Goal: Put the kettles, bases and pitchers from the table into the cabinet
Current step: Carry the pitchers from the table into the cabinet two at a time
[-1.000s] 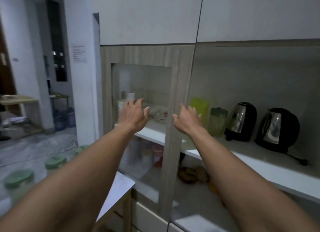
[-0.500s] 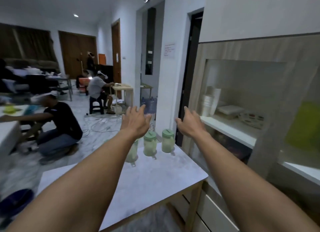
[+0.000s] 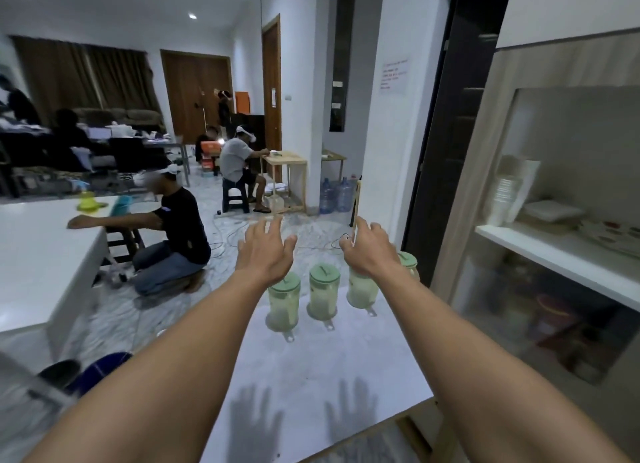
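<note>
I have swung away from the cabinet (image 3: 561, 172), now at my right, back to the table (image 3: 311, 376). No kettles or bases remain on it; only the pitchers (image 3: 322, 294) do, four that I can see, green-lidded and in a row along its far edge, so the next trip is for them. My left hand (image 3: 265, 255) hangs over the leftmost one, fingers spread, grasping nothing. My right hand (image 3: 369, 251) hovers above the third, also released and empty.
</note>
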Action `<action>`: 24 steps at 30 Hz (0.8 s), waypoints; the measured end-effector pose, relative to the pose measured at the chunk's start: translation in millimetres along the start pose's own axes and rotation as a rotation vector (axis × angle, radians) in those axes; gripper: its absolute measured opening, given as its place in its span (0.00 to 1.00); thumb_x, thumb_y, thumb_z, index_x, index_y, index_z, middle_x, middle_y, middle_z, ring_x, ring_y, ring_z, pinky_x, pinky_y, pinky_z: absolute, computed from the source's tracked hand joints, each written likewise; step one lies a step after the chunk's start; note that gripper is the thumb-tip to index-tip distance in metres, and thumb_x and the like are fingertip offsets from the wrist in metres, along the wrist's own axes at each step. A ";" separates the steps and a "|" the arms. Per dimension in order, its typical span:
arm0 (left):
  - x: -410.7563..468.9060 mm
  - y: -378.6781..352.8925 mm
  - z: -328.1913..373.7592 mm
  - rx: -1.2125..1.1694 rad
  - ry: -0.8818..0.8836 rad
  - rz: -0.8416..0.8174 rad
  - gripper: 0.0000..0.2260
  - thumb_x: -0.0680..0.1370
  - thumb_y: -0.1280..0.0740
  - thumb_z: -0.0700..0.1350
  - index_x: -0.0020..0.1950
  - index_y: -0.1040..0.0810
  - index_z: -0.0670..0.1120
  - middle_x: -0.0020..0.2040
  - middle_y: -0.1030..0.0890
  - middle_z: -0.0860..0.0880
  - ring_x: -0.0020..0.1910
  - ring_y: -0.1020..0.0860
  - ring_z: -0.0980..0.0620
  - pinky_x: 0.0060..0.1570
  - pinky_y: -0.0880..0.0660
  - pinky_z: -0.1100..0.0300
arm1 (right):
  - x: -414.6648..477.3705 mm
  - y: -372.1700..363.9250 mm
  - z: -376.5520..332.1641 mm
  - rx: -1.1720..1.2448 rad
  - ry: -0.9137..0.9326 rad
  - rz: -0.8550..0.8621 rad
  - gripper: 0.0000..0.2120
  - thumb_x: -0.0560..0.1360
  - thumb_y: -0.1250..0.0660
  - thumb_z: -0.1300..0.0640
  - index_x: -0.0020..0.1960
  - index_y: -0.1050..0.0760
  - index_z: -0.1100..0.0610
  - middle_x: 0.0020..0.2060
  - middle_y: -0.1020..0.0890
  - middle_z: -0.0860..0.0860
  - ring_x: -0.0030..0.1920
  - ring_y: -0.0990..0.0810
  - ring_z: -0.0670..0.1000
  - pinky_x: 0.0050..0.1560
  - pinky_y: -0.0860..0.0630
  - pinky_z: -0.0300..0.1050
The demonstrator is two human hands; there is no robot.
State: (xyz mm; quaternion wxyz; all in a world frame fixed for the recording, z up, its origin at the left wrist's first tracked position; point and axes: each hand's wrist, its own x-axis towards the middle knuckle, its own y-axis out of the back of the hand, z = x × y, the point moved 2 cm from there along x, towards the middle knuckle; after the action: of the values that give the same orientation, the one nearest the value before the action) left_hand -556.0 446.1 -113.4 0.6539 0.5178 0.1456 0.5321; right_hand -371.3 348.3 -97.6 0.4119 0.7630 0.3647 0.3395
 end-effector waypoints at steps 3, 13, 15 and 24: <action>6.0 -19.0 -18.9 -0.040 0.019 -0.025 0.28 0.81 0.46 0.59 0.78 0.43 0.47 0.76 0.38 0.42 0.76 0.42 0.41 0.71 0.40 0.40 | 15.5 -25.8 -3.4 0.000 -0.004 -0.020 0.30 0.80 0.41 0.47 0.78 0.44 0.56 0.72 0.34 0.61 0.73 0.36 0.63 0.69 0.34 0.64; 24.7 -113.0 -61.0 -0.173 0.197 -0.125 0.26 0.78 0.38 0.57 0.73 0.38 0.49 0.70 0.32 0.43 0.69 0.34 0.41 0.64 0.32 0.47 | 71.7 -132.2 33.5 0.066 -0.002 -0.111 0.29 0.81 0.39 0.50 0.78 0.43 0.56 0.71 0.31 0.61 0.69 0.30 0.64 0.65 0.29 0.58; 30.6 -137.5 -68.4 -0.189 0.233 -0.145 0.27 0.77 0.35 0.56 0.72 0.37 0.49 0.68 0.31 0.43 0.67 0.32 0.41 0.63 0.31 0.48 | 87.1 -155.6 44.2 0.079 0.009 -0.135 0.29 0.81 0.39 0.52 0.79 0.44 0.55 0.72 0.32 0.61 0.69 0.30 0.64 0.64 0.28 0.58; 53.5 -237.5 -97.2 -0.287 0.487 -0.232 0.28 0.74 0.32 0.59 0.68 0.33 0.47 0.64 0.27 0.45 0.62 0.26 0.43 0.57 0.27 0.50 | 139.3 -239.3 91.9 0.151 -0.060 -0.233 0.29 0.80 0.37 0.55 0.77 0.44 0.57 0.71 0.32 0.60 0.70 0.32 0.62 0.65 0.28 0.57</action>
State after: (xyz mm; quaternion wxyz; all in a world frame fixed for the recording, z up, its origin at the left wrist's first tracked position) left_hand -477.7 566.5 -332.7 0.7225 0.2570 0.2796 0.5777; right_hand -292.2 524.2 -316.4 0.4008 0.7541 0.4627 0.2378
